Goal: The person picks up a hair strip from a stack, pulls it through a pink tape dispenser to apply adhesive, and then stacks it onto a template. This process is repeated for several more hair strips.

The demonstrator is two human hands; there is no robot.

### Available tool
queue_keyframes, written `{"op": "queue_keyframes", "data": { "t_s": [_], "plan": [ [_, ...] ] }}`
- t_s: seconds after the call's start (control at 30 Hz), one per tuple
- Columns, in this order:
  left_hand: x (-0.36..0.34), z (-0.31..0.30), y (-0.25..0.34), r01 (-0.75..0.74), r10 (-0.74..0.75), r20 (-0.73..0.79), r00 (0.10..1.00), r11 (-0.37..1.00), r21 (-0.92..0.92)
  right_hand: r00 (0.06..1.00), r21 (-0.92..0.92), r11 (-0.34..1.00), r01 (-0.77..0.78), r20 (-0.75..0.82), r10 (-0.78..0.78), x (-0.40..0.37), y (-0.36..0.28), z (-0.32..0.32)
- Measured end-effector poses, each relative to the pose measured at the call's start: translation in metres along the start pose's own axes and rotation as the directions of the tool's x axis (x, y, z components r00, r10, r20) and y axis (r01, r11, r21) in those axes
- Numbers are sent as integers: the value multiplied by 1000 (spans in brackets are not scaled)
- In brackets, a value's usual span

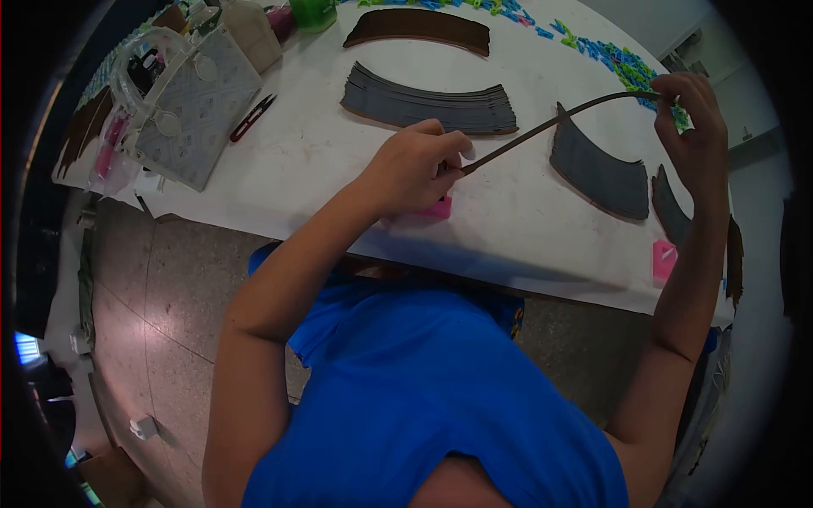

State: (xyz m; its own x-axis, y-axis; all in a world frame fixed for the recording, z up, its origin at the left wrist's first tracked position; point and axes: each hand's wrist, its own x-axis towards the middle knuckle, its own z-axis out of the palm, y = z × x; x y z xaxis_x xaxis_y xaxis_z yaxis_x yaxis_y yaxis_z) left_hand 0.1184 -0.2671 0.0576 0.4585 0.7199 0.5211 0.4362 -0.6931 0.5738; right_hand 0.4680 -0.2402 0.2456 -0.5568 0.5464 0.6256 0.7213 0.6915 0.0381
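A thin, dark curved strip (542, 127) is stretched in an arc above the white table, held at both ends. My left hand (417, 167) pinches its left end, just over a pink object (439, 208) that the hand partly hides. At the far right, the fingertips of my right hand (694, 127) close on the other end. Below the arc lies a stack of grey curved strips (600, 167). Another grey stack (428, 103) sits beyond my left hand, its layers fanned along the upper edge.
A brown curved stack (415, 30) lies at the back. Many blue and green clips (622, 68) are strewn along the far edge. Red-and-black snips (251, 118) lie near a grey patterned bag (199, 106). Another pink object (663, 261) is by my right forearm.
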Motion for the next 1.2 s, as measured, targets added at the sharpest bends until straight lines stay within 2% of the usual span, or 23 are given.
{"op": "queue_keyframes", "data": {
  "t_s": [0.07,0.1,0.13,0.17,0.2,0.23,0.27,0.3,0.33,0.37,0.43,0.47,0.5,0.53,0.6,0.63,0.7,0.73,0.8,0.83,0.93,1.0,1.2],
  "plan": [
    [1,-6,6,43,-42,10,999,997,-57,999,9,1000,-23,42,23,3,13,-5],
    [1,-11,8,206,-176,126,976,931,-300,995,10,999,-51,85,50,2,22,-9],
    [2,-16,9,370,-268,265,926,783,-500,996,12,999,-44,83,43,-3,30,-8],
    [1,-21,8,368,-272,256,928,786,-497,968,163,958,-235,132,215,-11,38,-4],
    [1,-29,4,408,-246,328,912,619,-671,908,299,860,-413,206,364,-18,47,2],
    [0,-36,3,435,-201,386,900,415,-799,916,307,865,-396,200,348,-27,58,8],
    [-1,-41,1,423,-210,368,906,428,-799,883,462,755,-465,297,362,-38,67,15],
    [-4,-44,-3,418,-224,363,905,296,-859,848,588,612,-529,399,350,-45,68,24],
    [-6,-48,-5,399,-236,358,904,160,-903,807,590,551,-591,418,418,-50,48,31],
    [-9,-53,-6,387,-246,340,908,176,-905,758,590,482,-648,439,482,-56,28,39],
    [-13,-59,-6,350,-241,350,905,-43,-936,763,647,405,-646,551,337,-87,57,67],
    [-16,-62,-7,341,-246,338,908,-29,-939,729,683,265,-681,599,330,-96,52,77],
    [-20,-63,-9,332,-275,343,898,-88,-939,695,699,120,-705,646,315,-104,44,84],
    [-22,-65,-10,321,-301,352,886,-148,-936,705,707,127,-696,639,307,-111,36,91],
    [-27,-69,-12,305,-286,335,898,-147,-941,678,724,-228,-650,689,256,-121,18,104],
    [-30,-71,-13,295,-272,329,904,-159,-942,686,730,-224,-645,683,249,-124,11,110],
    [-35,-73,-14,277,-296,311,903,-151,-949,744,710,-439,-551,656,128,-127,-2,119],
    [-37,-75,-14,266,-317,302,899,-153,-952,750,712,-438,-549,651,119,-128,-7,121],
    [-40,-78,-12,248,-330,278,902,-131,-960,803,612,-689,-387,591,74,-129,-17,125],
    [-42,-79,-10,238,-337,265,903,-119,-964,808,612,-689,-388,585,64,-128,-23,125],
    [-47,-84,-7,218,-298,242,923,-110,-970,864,577,-782,-233,492,105,-126,-35,123],
    [-50,-86,-3,213,-302,230,925,-87,-973,922,542,-833,-110,368,118,-127,-38,124],
    [-53,-95,9,210,-231,210,950,-24,-977,954,658,-753,19,215,211,-122,-43,122]
  ]
}}
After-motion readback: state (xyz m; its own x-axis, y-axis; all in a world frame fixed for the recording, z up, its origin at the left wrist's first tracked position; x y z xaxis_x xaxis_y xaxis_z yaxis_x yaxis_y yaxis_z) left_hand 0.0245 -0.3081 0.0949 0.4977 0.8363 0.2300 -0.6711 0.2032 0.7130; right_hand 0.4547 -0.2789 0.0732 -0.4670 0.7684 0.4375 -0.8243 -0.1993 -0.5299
